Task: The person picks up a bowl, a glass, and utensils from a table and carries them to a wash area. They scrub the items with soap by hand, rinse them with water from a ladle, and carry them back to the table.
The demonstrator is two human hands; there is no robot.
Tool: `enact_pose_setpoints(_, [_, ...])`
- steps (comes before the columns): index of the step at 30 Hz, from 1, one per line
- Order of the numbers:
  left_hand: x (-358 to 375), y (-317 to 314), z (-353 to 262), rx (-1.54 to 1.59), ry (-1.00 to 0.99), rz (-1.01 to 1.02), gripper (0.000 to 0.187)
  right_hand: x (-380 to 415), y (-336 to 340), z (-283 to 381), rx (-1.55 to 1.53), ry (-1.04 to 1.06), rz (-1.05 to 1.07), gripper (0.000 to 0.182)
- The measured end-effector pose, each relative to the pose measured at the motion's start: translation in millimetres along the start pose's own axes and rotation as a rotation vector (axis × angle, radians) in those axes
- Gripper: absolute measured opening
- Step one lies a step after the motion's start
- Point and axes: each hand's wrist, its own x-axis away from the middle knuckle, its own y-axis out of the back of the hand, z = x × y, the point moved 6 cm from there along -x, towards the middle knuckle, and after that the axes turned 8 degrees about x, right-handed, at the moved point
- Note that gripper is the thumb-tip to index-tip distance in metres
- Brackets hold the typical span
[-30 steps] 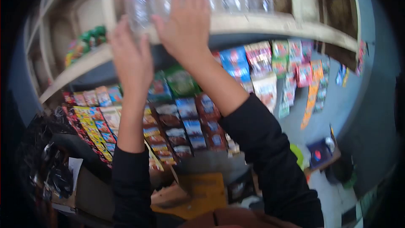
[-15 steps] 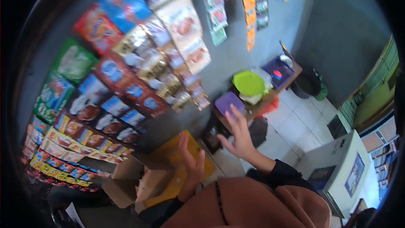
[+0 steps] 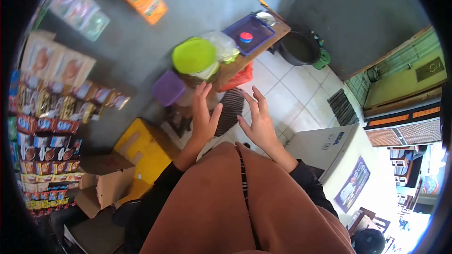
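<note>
My left hand (image 3: 203,118) is raised in front of my body, fingers stretched upward and thumb apart, holding nothing. Facing it, my right hand (image 3: 258,121) is held up the same way, also bare, its fingers spread. A gap lies between the two palms, and they do not touch. Behind them, farther off and lower, a dark striped mat (image 3: 230,113) lies on the tiled floor. A purple container (image 3: 169,88) is beyond my left hand, at the near end of a wooden bench (image 3: 245,60). Brown cloth covers my front, with black sleeves at both wrists.
Snack and drink sachets (image 3: 49,127) hang on the left wall. Below stand an open cardboard box (image 3: 113,186) and a yellow box (image 3: 146,153). The bench bears a lime-green basin (image 3: 194,55) and a blue tray (image 3: 263,37). A white freezer (image 3: 325,148) stands at right.
The view has swung rightward, so the sachets now sit farther left and more floor and freezer show. My hands have come level with each other, still apart and holding nothing.
</note>
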Motion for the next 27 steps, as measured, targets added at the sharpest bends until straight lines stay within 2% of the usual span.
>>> enact_pose_setpoints(4, [-41.3,-74.1,-29.6,0.052,-0.090,0.059,0.046,-9.0,31.9,-78.4,-0.003,-0.149,0.047,0.061])
enact_pose_setpoints(7, [-65.7,-115.2,-17.6,0.009,-0.067,0.136,0.046,-25.4,39.2,-127.5,0.030,-0.165,0.022,0.061])
enact_pose_setpoints(11, [-100.8,-169.7,33.8,-0.029,-0.005,0.151,0.045,-60.8,36.6,-201.3,0.019,-0.234,0.071,0.060])
enact_pose_setpoints(17, [-174.9,-269.6,156.0,-0.054,0.122,0.075,0.048,-152.7,26.9,-325.2,0.111,-0.213,0.197,0.059])
enact_pose_setpoints(20, [-197.2,-318.5,224.5,-0.007,0.288,-0.022,0.053,-196.7,25.0,-374.6,0.147,-0.227,0.300,0.058])
enact_pose_setpoints(21, [-204.5,-331.2,249.1,-0.041,0.420,-0.053,0.056,-214.2,24.7,-389.9,0.141,-0.206,0.310,0.057])
enact_pose_setpoints(22, [-206.9,-341.1,278.2,-0.081,0.542,-0.075,0.059,-228.2,23.8,-405.7,0.143,-0.215,0.311,0.053])
enact_pose_setpoints(23, [-212.1,-352.1,300.8,-0.085,0.544,-0.070,0.059,-241.2,21.4,-421.7,0.138,-0.218,0.313,0.053])
enact_pose_setpoints(25, [-205.2,-376.2,360.4,-0.131,0.776,-0.132,0.063,-264.3,16.8,-459.4,0.176,-0.280,0.338,0.052])
enact_pose_setpoints(26, [-201.5,-388.5,374.9,-0.128,0.794,-0.126,0.063,-276.6,17.0,-474.3,0.154,-0.274,0.283,0.047])
enact_pose_setpoints(27, [-195.2,-394.4,394.7,-0.050,0.948,-0.253,0.063,-288.7,9.2,-495.3,0.156,-0.271,0.296,0.047])
